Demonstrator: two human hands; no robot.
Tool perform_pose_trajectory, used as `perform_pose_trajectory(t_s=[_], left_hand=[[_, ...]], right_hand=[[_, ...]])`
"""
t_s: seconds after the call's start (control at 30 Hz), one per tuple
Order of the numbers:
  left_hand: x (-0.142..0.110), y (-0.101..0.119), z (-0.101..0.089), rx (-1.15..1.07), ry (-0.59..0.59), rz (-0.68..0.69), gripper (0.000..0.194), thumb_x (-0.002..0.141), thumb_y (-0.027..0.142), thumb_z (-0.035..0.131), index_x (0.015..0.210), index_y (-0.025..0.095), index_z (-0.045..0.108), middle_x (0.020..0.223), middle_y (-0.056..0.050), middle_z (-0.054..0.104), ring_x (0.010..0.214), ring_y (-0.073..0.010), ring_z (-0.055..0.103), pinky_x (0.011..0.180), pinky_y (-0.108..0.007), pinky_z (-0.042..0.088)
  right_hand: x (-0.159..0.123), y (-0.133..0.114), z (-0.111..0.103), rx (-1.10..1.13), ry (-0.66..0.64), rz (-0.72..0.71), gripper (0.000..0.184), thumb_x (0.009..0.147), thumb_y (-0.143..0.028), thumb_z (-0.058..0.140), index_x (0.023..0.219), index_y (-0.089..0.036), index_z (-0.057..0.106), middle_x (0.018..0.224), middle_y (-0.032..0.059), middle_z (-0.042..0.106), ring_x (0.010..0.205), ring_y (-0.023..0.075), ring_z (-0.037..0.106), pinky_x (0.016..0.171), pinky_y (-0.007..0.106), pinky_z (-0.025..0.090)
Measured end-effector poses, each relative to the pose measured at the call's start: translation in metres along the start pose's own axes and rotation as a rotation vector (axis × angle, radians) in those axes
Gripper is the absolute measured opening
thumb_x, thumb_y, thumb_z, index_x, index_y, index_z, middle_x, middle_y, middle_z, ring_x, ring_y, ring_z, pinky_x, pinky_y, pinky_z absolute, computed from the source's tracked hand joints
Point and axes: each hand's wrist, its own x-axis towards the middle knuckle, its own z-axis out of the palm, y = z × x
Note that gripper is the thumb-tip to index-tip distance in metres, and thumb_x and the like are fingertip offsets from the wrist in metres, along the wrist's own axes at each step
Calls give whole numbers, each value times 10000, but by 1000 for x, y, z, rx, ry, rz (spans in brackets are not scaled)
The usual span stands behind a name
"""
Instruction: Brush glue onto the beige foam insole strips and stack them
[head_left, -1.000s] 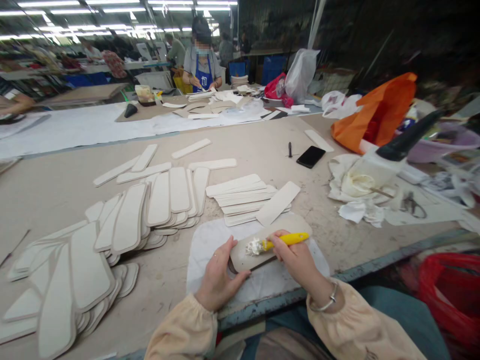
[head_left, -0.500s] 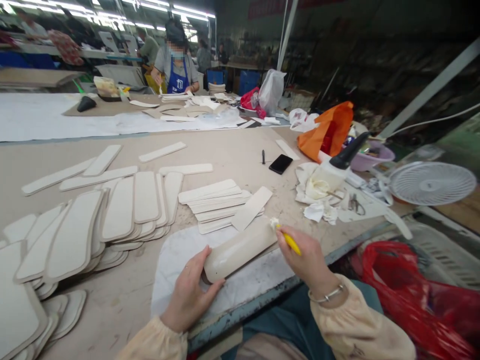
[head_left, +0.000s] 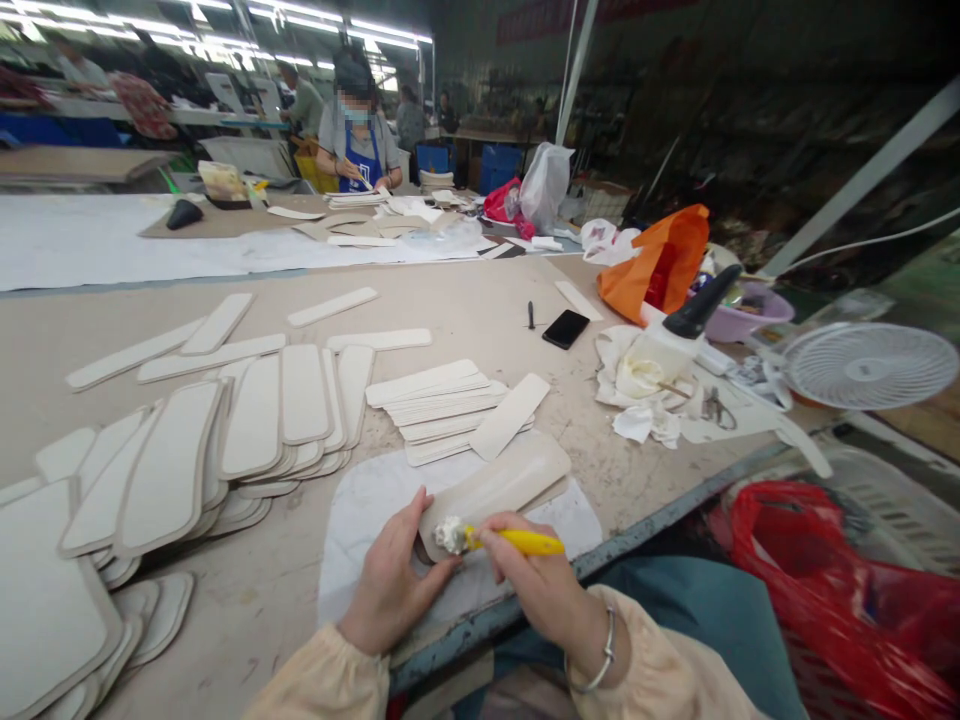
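Note:
My left hand (head_left: 397, 575) grips the near end of a long, pale, curved panel (head_left: 514, 480), thumb on one edge and fingers on the other. The panel rests over a white sheet (head_left: 352, 510) at the table's front edge. In my right hand (head_left: 536, 580) is a yellow-handled brush (head_left: 529, 541), whose white, clotted head lies at the panel's near end, close to my left thumb. Just beyond the panel lies a fanned stack of narrow pale strips (head_left: 442, 400), one loose strip (head_left: 510, 415) slanting across it.
Overlapping pale panels (head_left: 169, 465) cover the table's left. Toward the right are a phone (head_left: 565, 329), a white container (head_left: 652, 355) with a black spout, crumpled paper, a white fan (head_left: 870, 367) and an orange bag (head_left: 660, 265). A co-worker (head_left: 360, 140) is across the table.
My right hand has brought the brush from the panel's far end down to its near end, beside my left hand. The left hand still holds the panel. The view has shifted slightly.

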Motion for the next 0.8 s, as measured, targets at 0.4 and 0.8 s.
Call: perform_pose_trajectory(t_s=[0.4,0.8], left_hand=[[3,2,0,16,1,-3,815,797,392,670,1466,202,247,1280,-119,605,1162,-264,596,979,-419,513],[3,1,0,49,2,23,720,817,390,645,1427,209,309,1287,-137,595,1149,-279,603,960,-441,524]], right_hand=[[23,47,-56,789,358,374,353,681,-447,755,826,-164,602,470,-111,316,420,37,220,401,164,168],[14,63,-85,471,541,263,353,727,-430,744,918,-146,659,559,-49,496,428,59,372,372,177,285]])
